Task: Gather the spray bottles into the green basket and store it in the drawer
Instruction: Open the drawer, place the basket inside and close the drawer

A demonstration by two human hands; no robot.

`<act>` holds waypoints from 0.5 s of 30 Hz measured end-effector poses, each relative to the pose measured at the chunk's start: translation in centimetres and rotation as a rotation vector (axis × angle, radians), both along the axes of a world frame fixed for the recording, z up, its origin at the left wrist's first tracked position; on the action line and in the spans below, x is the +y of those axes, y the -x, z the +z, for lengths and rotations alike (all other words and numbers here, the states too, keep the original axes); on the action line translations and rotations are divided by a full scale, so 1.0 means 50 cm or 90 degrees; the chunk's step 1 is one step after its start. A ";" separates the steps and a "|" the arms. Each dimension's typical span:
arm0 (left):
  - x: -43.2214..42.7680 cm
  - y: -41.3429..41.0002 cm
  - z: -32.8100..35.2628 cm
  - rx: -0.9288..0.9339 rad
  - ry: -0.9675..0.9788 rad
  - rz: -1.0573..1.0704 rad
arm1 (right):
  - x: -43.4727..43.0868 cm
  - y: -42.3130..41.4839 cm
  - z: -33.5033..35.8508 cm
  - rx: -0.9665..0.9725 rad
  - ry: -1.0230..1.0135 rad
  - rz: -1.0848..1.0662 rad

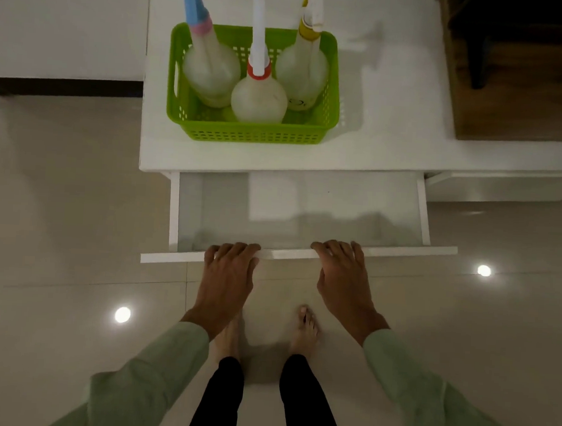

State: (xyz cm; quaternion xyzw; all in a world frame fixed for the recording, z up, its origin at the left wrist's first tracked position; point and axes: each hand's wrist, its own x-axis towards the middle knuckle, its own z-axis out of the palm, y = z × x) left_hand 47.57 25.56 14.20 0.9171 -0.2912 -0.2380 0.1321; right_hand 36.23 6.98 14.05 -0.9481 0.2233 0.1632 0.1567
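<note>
A green perforated basket (255,133) stands on the white cabinet top (392,144). Three translucent spray bottles stand upright inside it: one with a blue-and-pink head (211,72) at the left, one with a white-and-red head (258,101) in front, one with a yellow-and-white head (302,72) at the right. Below the top, a white drawer (306,211) is pulled out and its inside shows nothing. My left hand (228,269) and my right hand (342,272) both curl over the top edge of the drawer front (287,254).
Glossy beige floor tiles (59,215) surround the cabinet, with light reflections. My bare feet (305,329) stand just in front of the open drawer. A lower white unit (64,18) sits at the left, and a dark wooden area (524,79) lies at the right.
</note>
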 end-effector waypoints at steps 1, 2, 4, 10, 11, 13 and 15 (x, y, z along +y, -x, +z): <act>0.006 0.014 0.003 0.014 0.000 0.007 | 0.008 0.014 0.003 0.005 -0.005 -0.005; 0.011 0.028 0.006 0.025 0.000 0.017 | 0.016 0.028 0.005 0.008 -0.009 -0.011; 0.024 0.059 0.010 0.038 -0.002 0.033 | 0.032 0.056 0.008 0.016 -0.015 -0.019; 0.058 0.129 0.016 0.063 -0.034 0.048 | 0.060 0.127 0.011 0.028 -0.039 -0.015; 0.062 0.136 0.017 0.062 -0.033 0.048 | 0.061 0.132 0.012 0.017 -0.038 -0.021; 0.070 0.146 0.014 0.050 -0.026 0.040 | 0.062 0.139 0.019 0.022 -0.053 -0.041; 0.076 0.151 0.010 0.053 -0.034 0.033 | 0.058 0.137 0.027 0.051 -0.080 -0.037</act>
